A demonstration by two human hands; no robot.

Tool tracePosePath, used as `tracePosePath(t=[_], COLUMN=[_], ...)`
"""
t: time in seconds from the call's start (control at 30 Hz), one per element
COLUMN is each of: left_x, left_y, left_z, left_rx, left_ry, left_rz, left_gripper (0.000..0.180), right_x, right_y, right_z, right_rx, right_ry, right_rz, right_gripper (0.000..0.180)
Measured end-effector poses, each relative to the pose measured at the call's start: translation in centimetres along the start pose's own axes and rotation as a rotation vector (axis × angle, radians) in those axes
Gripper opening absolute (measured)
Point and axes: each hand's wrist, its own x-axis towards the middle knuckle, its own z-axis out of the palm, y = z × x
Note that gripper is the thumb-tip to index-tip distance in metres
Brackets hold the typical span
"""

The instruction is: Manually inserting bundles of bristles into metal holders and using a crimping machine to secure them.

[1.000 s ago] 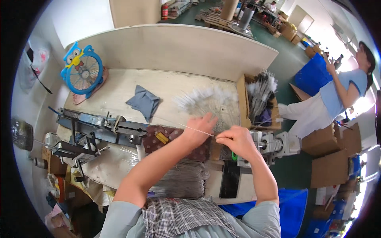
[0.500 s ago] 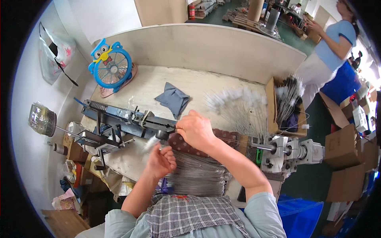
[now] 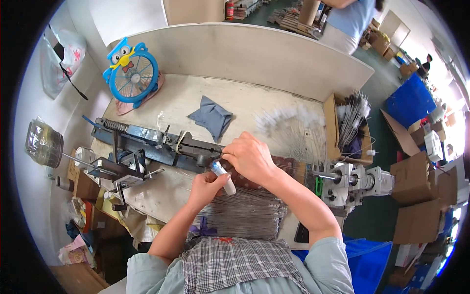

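Note:
My left hand [image 3: 206,190] is closed round a small white tube [image 3: 226,183] with a blue tip, holding it tilted just below the near end of the long dark metal fixture [image 3: 188,151]. My right hand [image 3: 250,156] pinches at the right end of that fixture; what lies between its fingertips is too small to make out. Below both hands, a thick bundle of thin metal wires [image 3: 242,215] lies across the table's front. A brown dotted cloth [image 3: 281,165] shows partly under my right wrist.
White-tufted wire brushes [image 3: 291,122] lie at the right, beside a cardboard box [image 3: 333,130] of more brushes. A metal spindle machine [image 3: 355,181] stands at the right edge. A crank device [image 3: 115,169], a blue fan [image 3: 134,76] and a grey cloth [image 3: 211,117] are farther left.
My left hand has moved up and right and now shows the white tube in its grip. My right hand stays at the fixture's end. The person in blue has shifted left in view.

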Motion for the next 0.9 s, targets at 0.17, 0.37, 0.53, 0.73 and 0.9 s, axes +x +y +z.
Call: tracePosePath(t=[0.17, 0.37, 0.53, 0.73, 0.9], left_x=[-1.0, 0.5, 0.1, -1.3, -2.6], left_y=[1.6, -0.4, -1.7, -11.4, -9.8], left_z=[3.3, 2.4, 0.4, -10.0, -12.6], left_rx=[-0.866, -0.344, -0.088, -1.267, -1.215], left_ry=[0.024, -0.010, -0.006, -0.050, 0.374], left_rz=[0.039, 0.290, 0.187, 0.056, -0.214], left_gripper=[0.020, 0.020, 0.034, 0.024, 0.021], right_x=[-4.5, -7.8, -4.2, -6.0, -6.4], right_y=[0.7, 1.9, 3.9, 2.7, 2.8], right_z=[-2.1, 2.6, 7.0, 3.6, 3.9], right_rx=[0.057, 0.142, 0.125, 0.271, 0.301], right_ry=[0.222, -0.011, 0.045, -0.110, -0.091], right_rz=[-0.039, 0.076, 0.035, 0.001, 0.000], right_gripper=[0.011, 0.025, 0.033, 0.020, 0.017])
